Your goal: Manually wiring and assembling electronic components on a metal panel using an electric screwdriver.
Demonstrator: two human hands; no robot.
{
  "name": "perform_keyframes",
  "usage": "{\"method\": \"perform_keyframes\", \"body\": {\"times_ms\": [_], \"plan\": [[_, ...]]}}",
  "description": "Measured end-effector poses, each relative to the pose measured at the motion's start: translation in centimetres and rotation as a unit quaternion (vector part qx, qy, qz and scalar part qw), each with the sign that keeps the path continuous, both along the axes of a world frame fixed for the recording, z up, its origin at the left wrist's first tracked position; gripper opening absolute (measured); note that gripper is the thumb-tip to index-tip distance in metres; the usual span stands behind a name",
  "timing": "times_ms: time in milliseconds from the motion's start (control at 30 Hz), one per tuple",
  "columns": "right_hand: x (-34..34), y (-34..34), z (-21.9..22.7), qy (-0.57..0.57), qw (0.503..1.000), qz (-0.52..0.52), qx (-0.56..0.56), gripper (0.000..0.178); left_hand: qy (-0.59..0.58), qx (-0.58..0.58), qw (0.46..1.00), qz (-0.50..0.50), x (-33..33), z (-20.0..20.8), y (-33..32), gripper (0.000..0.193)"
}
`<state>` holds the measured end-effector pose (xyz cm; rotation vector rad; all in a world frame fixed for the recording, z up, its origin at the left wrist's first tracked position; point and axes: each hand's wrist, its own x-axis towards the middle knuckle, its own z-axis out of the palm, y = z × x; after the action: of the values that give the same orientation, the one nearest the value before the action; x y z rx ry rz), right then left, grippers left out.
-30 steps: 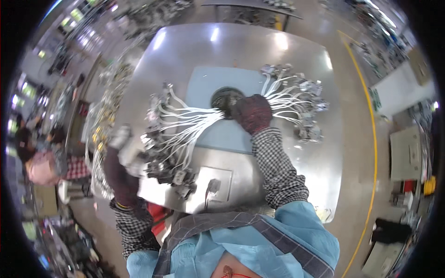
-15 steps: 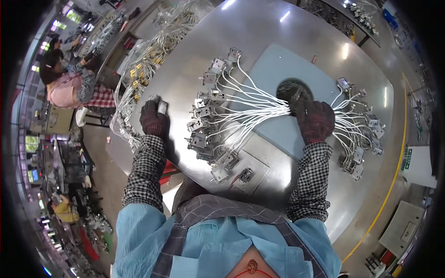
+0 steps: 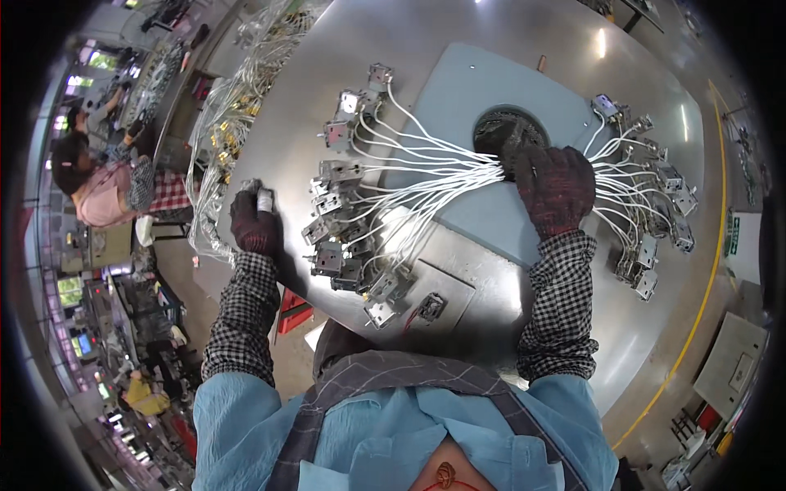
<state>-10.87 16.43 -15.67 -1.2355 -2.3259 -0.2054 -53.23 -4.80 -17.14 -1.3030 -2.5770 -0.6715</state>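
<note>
My right hand [image 3: 557, 192], in a dark red glove, is closed around the middle of a bundle of white wires [image 3: 458, 173]. The fingers sit beside a dark round hole [image 3: 508, 135] in a blue-grey plate [image 3: 454, 90]. From the grip the wires fan out both ways. At their left ends several small metal housings [image 3: 336, 196] lie in a curved row, and more metal housings [image 3: 670, 177] lie at the right ends. My left hand [image 3: 255, 219], gloved with silvery wrapping on its fingers, rests on the table's left edge, apart from the wires and holding nothing visible.
The shiny metal table [image 3: 327, 41] bears a flat square panel [image 3: 450, 315] near me, with a small dark part [image 3: 431, 306] on it. Beyond the left edge lies a heap of wire bundles [image 3: 246, 90]. Co-workers [image 3: 102, 188] sit at a bench at far left.
The view has shifted slightly, so the table and housings appear moved. My right hand keeps its hold on the wires, and my left hand stays at the table edge.
</note>
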Motion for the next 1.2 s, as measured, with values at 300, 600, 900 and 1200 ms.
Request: {"method": "perform_keyframes", "body": {"times_ms": [300, 600, 900, 1200], "plan": [[0.0, -0.3, 0.1, 0.023, 1.0, -0.007, -0.01, 0.017, -0.011, 0.018, 0.999, -0.031, 0.3, 0.2, -0.3, 0.031], [0.3, -0.3, -0.2, 0.0, 0.999, -0.022, -0.031, 0.022, 0.026, -0.025, 0.999, -0.039, 0.0, 0.0, -0.2, 0.032], [1.4, 0.3, 0.2, 0.066, 0.997, 0.012, 0.033, 0.028, 0.047, -0.021, 0.997, -0.064, -1.1, -1.7, 0.6, 0.031], [-0.4, -1.0, 2.0, 0.248, 0.965, -0.048, 0.066, 0.017, 0.029, -0.005, 0.998, -0.058, -1.8, -1.6, -0.6, 0.035]]}}
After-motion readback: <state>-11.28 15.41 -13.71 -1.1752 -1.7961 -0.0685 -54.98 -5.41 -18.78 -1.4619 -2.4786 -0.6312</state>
